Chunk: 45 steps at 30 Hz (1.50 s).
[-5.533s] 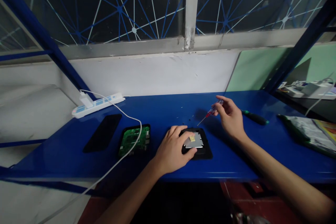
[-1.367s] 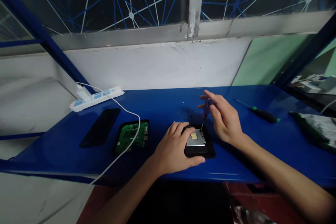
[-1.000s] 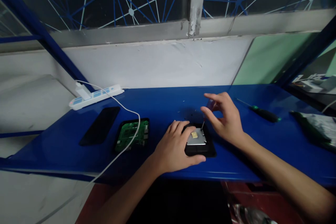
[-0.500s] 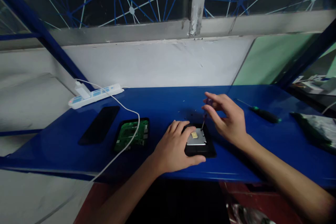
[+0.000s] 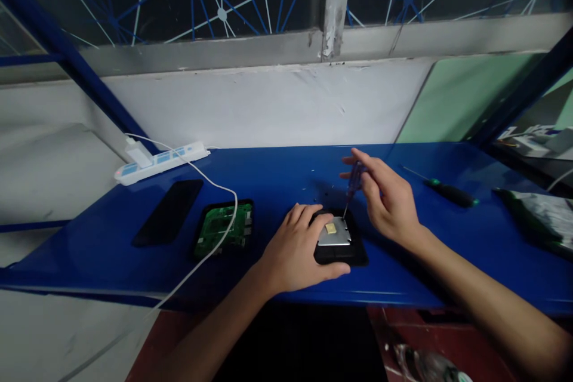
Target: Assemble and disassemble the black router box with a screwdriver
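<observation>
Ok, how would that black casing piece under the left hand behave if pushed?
The black casing piece would probably slide rather than tip, lying low and flat. It seems likely stiff, its visible edges straight. The shiny silver plate, likely metal, may add weight for its size.

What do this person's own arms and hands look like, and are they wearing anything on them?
Both the left hand and the right hand are ungloved. The left forearm and right forearm are bare as far as the picture shows, with no sleeves in view. I see no watch, bracelet, ring, cable or marking on them.
</observation>
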Tool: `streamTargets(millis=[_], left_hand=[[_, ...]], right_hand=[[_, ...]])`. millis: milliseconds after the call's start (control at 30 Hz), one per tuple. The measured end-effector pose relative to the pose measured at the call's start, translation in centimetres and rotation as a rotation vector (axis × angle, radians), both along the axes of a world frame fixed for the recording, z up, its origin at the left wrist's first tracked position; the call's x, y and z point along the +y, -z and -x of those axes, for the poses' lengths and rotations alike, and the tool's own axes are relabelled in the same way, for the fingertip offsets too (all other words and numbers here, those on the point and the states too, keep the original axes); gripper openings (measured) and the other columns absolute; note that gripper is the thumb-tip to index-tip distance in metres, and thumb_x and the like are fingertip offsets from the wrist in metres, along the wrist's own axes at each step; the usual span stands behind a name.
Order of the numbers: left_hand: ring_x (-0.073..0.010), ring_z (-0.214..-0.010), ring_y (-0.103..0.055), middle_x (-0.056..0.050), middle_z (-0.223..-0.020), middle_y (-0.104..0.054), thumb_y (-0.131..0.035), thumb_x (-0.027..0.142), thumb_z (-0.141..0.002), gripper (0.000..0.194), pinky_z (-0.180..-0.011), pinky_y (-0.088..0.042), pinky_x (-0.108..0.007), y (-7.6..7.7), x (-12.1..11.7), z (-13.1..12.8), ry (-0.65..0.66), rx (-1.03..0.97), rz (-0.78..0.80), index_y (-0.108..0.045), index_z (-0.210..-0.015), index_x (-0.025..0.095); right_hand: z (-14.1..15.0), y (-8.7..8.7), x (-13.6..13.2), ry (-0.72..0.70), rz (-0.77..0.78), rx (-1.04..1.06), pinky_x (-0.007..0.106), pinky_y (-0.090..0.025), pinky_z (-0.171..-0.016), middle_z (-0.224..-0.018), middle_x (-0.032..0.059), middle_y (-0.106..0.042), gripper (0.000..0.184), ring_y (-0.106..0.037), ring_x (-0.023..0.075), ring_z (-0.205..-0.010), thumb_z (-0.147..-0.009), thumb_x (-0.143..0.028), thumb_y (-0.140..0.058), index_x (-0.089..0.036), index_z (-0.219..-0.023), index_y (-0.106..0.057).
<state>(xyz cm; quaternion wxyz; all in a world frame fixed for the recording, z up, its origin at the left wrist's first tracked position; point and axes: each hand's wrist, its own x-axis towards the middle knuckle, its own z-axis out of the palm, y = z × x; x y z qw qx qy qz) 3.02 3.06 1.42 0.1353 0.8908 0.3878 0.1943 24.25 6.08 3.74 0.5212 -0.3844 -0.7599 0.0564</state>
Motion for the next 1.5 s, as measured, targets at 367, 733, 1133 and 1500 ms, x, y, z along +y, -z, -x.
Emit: streamTargets(millis=[367,733,1133,1500], left_hand=[[-0.0353,-0.131,-0.043,-0.010,-0.142,-0.050,-0.079,0.063,-0.071,0.079,-0.114,-0.034,-0.057,0.23,-0.04,0.08,-0.008,0.004,0.004,-0.051,-0.134,0.024],[-0.0348,-0.131,-0.044,-0.010,-0.141,-0.051,-0.078,0.064,-0.071,0.079,-0.115,-0.033,-0.056,0.33,0.06,0.06,-0.003,-0.003,-0.004,-0.051,-0.133,0.024],[-0.0349,-0.131,-0.044,-0.010,-0.142,-0.050,-0.077,0.065,-0.072,0.079,-0.114,-0.034,-0.057,0.18,-0.03,0.06,-0.002,0.000,0.008,-0.051,-0.134,0.024],[-0.0360,-0.132,-0.043,-0.010,-0.142,-0.050,-0.077,0.065,-0.072,0.079,-0.114,-0.033,-0.057,0.29,0.01,0.15,0.000,-0.008,0.002,-0.050,-0.135,0.025]], right_hand=[[0.13,-0.34,0.07,0.101,-0.080,-0.025,0.029,-0.058,-0.062,-0.090,0.0028,-0.055,0.031,-0.060,0.0142,-0.075,-0.094,-0.026,-0.064,-0.024,-0.124,-0.063],[-0.05,-0.21,0.02,0.071,-0.079,0.002,0.031,-0.059,-0.070,-0.099,0.0046,-0.064,0.037,-0.066,0.0152,-0.082,-0.095,-0.020,-0.059,-0.025,-0.132,-0.059],[-0.27,-0.18,-0.08,-0.005,-0.011,-0.003,0.041,-0.056,-0.083,-0.115,0.0086,-0.065,0.041,-0.069,0.0183,-0.090,-0.103,-0.022,-0.038,-0.024,-0.142,-0.050],[-0.18,0.09,0.23,0.093,-0.076,0.008,0.033,-0.057,-0.064,-0.088,0.0013,-0.056,0.038,-0.059,0.0146,-0.070,-0.093,-0.024,-0.064,-0.026,-0.130,-0.059]])
